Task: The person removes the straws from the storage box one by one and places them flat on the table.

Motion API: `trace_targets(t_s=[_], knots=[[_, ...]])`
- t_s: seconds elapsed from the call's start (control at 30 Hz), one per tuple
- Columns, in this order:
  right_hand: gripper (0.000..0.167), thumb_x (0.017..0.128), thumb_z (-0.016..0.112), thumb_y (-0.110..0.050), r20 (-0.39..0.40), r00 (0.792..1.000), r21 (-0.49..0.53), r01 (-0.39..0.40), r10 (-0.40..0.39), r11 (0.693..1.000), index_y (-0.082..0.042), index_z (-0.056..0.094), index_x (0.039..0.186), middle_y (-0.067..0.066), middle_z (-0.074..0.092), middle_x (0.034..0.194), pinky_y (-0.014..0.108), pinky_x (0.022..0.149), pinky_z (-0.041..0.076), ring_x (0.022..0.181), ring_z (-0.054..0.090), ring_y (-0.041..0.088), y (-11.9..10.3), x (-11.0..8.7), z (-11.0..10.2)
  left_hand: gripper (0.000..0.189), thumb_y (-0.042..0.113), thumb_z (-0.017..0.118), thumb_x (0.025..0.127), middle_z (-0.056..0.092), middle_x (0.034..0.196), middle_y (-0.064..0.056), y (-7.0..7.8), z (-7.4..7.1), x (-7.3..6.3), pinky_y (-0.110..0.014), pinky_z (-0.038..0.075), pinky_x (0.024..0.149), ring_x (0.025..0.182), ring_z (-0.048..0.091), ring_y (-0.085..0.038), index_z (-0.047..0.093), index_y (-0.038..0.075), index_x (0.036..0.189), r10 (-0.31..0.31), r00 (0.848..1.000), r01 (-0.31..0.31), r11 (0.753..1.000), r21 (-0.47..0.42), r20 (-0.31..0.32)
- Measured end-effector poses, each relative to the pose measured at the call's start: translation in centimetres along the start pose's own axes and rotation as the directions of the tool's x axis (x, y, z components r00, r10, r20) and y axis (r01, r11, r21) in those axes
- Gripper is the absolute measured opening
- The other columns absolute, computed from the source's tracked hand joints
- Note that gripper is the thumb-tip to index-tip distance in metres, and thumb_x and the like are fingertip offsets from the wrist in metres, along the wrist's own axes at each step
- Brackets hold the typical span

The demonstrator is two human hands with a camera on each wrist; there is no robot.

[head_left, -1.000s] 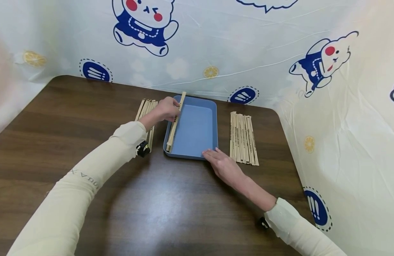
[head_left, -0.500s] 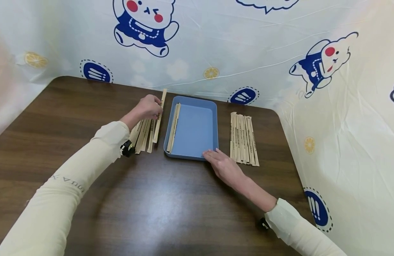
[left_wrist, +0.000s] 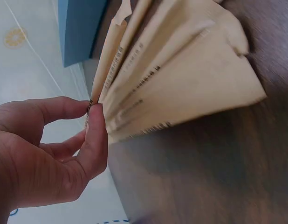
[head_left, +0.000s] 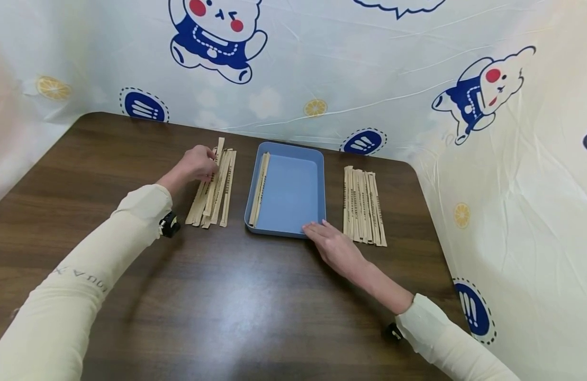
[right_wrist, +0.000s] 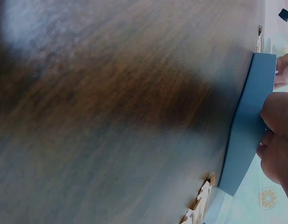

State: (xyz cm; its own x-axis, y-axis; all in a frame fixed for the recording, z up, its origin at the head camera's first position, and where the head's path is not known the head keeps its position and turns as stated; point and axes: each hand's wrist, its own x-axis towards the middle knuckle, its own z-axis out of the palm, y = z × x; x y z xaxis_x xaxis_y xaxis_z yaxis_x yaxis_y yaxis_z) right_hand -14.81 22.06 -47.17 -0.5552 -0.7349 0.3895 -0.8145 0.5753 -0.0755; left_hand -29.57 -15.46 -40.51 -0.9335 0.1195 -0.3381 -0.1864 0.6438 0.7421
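Observation:
Over the left pile of paper-wrapped sticks (head_left: 222, 196), my left hand (head_left: 198, 163) pinches one thin paper-wrapped stick (head_left: 220, 144) between thumb and fingers. In the left wrist view this stick (left_wrist: 106, 65) stands close beside the spread wrappers, which carry printed characters. A blue tray (head_left: 293, 233) lies to the right of that pile. Along its left inner wall rest a few wrapped sticks (head_left: 259, 190). My right hand (head_left: 338, 248) holds the tray's near right corner, fingers over the rim; its thumb is partly hidden from the head view.
Right of the tray lies another pile of wrapped sticks (head_left: 362, 206), side by side. The brown wooden table (head_left: 226, 317) ends at the back against a patterned cloth (head_left: 274, 63), which also hangs along the right side.
My left hand has left the tray and moved left with a wrapped stick to the left pile. Sticks remain along the tray's left wall. My right hand has not moved.

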Motion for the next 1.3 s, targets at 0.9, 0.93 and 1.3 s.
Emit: trace_targets(t_s=[0.9, 0.93, 1.3], knots=[[0.035, 0.089, 0.068, 0.009, -0.012, 1.000, 0.006, 0.003, -0.003, 1.000, 0.005, 0.067, 0.124, 0.017, 0.068, 0.122, 0.048, 0.104, 0.046, 0.117, 0.063, 0.027, 0.0, 0.0, 0.1, 0.055, -0.002, 0.051, 0.091, 0.041, 0.123, -0.029, -3.5, -1.0, 0.7, -0.036, 0.061, 0.072, 0.087, 0.056, -0.027, 0.036, -0.014, 0.143, -0.112, 0.993, 0.113, 0.993, -0.026, 0.040], [0.035, 0.089, 0.068, 0.009, -0.013, 1.000, 0.005, 0.003, -0.002, 1.000, 0.004, 0.067, 0.124, 0.016, 0.068, 0.122, 0.048, 0.104, 0.046, 0.117, 0.063, 0.027, 0.0, 0.0, 0.1, 0.055, -0.001, 0.051, 0.091, 0.041, 0.122, -0.029, -3.6, -1.0, 0.7, -0.036, 0.061, 0.072, 0.088, 0.056, -0.028, 0.037, -0.014, 0.142, -0.111, 0.993, 0.112, 0.993, -0.022, 0.039], [0.036, 0.090, 0.067, 0.009, 0.004, 1.000, -0.003, -0.008, 0.008, 1.000, 0.004, 0.066, 0.125, 0.016, 0.067, 0.123, 0.046, 0.106, 0.044, 0.118, 0.062, 0.027, 0.0, 0.0, 0.0, 0.052, 0.001, 0.051, 0.093, 0.044, 0.123, -0.030, -3.7, -1.2, 0.4, -0.038, 0.060, 0.078, 0.106, 0.051, -0.036, 0.038, -0.014, 0.140, -0.109, 0.994, 0.110, 0.993, -0.034, 0.031]])
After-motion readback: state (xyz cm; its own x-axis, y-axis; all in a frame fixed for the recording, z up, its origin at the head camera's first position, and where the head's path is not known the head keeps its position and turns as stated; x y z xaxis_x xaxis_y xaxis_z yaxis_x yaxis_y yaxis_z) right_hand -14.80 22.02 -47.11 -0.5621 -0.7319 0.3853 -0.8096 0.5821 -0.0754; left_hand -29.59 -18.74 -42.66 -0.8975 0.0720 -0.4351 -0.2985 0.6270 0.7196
